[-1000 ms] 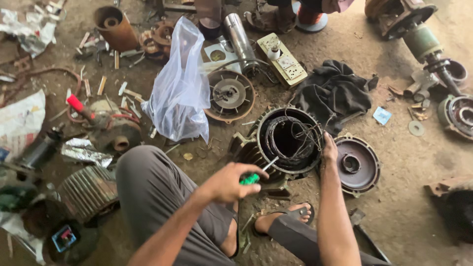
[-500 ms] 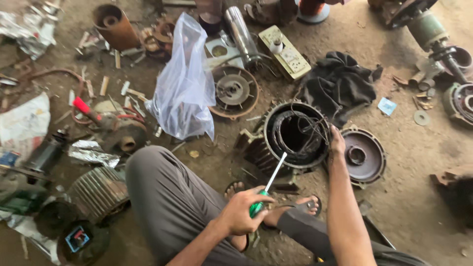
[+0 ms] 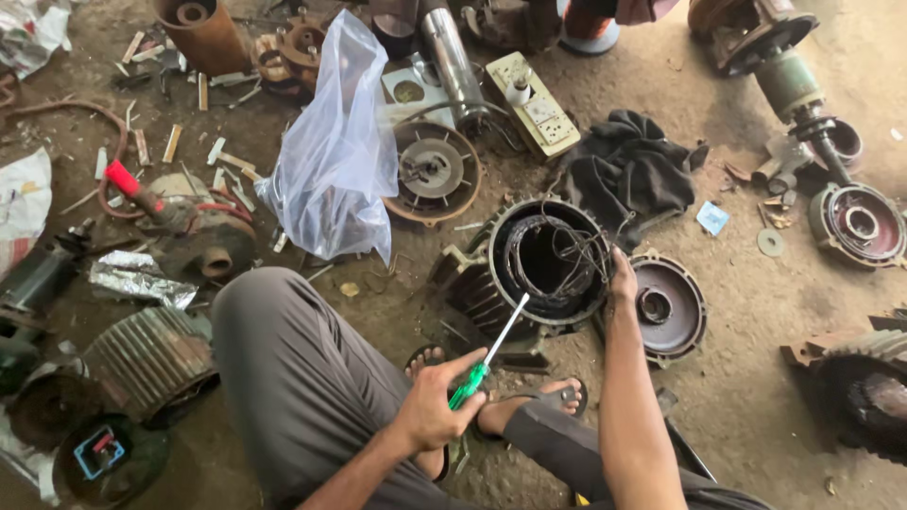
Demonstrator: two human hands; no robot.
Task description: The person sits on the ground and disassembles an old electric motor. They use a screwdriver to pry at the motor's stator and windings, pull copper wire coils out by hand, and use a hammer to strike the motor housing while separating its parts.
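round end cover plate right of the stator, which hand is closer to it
Right. The right hand rests on the stator housing's rim, beside the round grey end cover. The left hand holds a green-handled screwdriver farther away.

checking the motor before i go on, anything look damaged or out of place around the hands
Yes: loose winding wires stick out, tangled, over the rim of the open motor housing beside the right hand. The left hand holds a green-handled screwdriver pointed at them.

left hand (image 3: 430,408): grips green-handled screwdriver (image 3: 489,354) | right hand (image 3: 622,280): on motor stator (image 3: 548,262) rim, apparently steadying | floor: scattered parts
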